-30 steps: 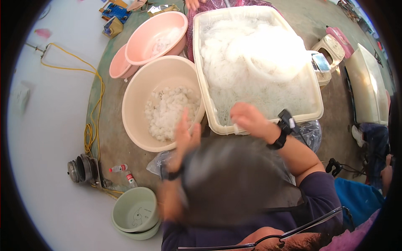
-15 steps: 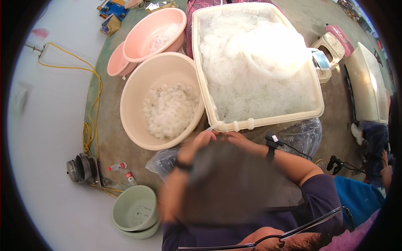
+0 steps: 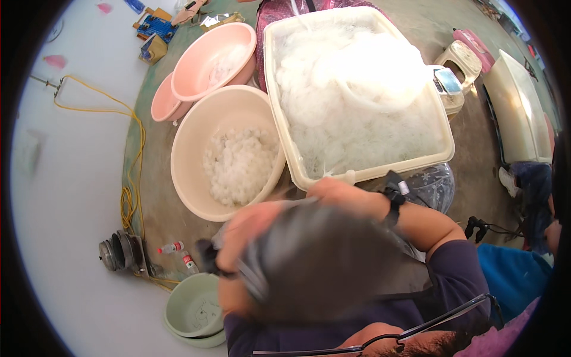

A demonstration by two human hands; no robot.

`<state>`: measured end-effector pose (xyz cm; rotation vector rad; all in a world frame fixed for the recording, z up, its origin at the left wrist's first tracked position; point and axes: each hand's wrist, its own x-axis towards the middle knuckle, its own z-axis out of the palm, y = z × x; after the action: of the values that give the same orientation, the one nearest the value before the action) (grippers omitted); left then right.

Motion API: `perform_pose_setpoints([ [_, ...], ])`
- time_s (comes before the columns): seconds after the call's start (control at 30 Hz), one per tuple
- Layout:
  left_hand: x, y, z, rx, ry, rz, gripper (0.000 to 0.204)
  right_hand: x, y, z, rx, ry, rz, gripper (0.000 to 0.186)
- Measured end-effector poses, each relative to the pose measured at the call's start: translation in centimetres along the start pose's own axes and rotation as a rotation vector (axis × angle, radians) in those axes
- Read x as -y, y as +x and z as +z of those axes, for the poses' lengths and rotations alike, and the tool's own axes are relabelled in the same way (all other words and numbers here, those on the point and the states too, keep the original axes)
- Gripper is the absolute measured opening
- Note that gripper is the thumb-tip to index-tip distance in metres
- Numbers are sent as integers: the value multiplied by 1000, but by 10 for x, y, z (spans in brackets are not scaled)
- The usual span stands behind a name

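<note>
My left hand (image 3: 253, 221) is in front of the round beige basin (image 3: 185, 178), smeared by motion. Its fingers cannot be made out. Close to the front rim of the rectangular cream tub (image 3: 397, 169), my right hand (image 3: 339, 194) is blurred too, its fingers partly hidden. Whether it touches the rim cannot be told. Fine white fibre (image 3: 357, 68) heaps up inside the tub. Small white tufts (image 3: 241, 169) lie in the beige basin. A dark blurred shape (image 3: 327, 262) covers the space between my forearms.
Pink basins (image 3: 247, 41) stand behind the beige one. Green basins (image 3: 193, 294), plastic bottles (image 3: 171, 247) and a yellow cable (image 3: 141, 134) are at left. A beige stool (image 3: 467, 56) and a cream bin (image 3: 517, 113) stand at right, where another person's leg (image 3: 532, 184) shows.
My left hand has moved left and nearer to me, away from the tub's front corner. The right hand has shifted slightly. The whole view has turned a little.
</note>
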<state>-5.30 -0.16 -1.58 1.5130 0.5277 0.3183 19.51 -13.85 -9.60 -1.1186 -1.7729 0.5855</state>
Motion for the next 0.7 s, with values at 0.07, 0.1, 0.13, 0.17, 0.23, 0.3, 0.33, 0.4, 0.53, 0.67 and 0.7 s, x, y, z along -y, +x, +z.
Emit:
perform_pose_setpoints([
  [0.07,-38,-36,-22,-653,702,465,35,1,5,11,62,177,103,20],
  [0.1,-59,-52,-42,-928,658,555,35,-2,4,12,71,128,82,20],
  [0.13,-84,-65,-68,-719,354,731,32,-6,1,12,81,82,61,21],
  [0.17,-111,-80,-96,-351,-147,813,33,-14,-4,8,71,23,44,21],
  [0.23,-164,-118,-145,-140,-569,768,36,-40,-12,-9,93,-6,78,21],
  [0.3,-187,-163,-181,-235,-550,744,35,-70,-20,-33,89,-75,152,20],
  [0.33,-191,-185,-198,-303,-554,773,33,-85,-23,-47,73,-128,170,20],
  [0.4,-180,-223,-224,-366,-634,850,29,-106,-19,-74,65,-153,273,20],
  [0.53,-125,-243,-246,-337,-777,807,24,-70,26,-145,-153,259,314,16],
  [0.67,-82,-186,-199,-369,-774,633,28,56,117,-250,-238,13,-51,21],
  [0.7,-71,-161,-180,-358,-767,633,30,86,145,-267,-263,-67,-193,25],
])
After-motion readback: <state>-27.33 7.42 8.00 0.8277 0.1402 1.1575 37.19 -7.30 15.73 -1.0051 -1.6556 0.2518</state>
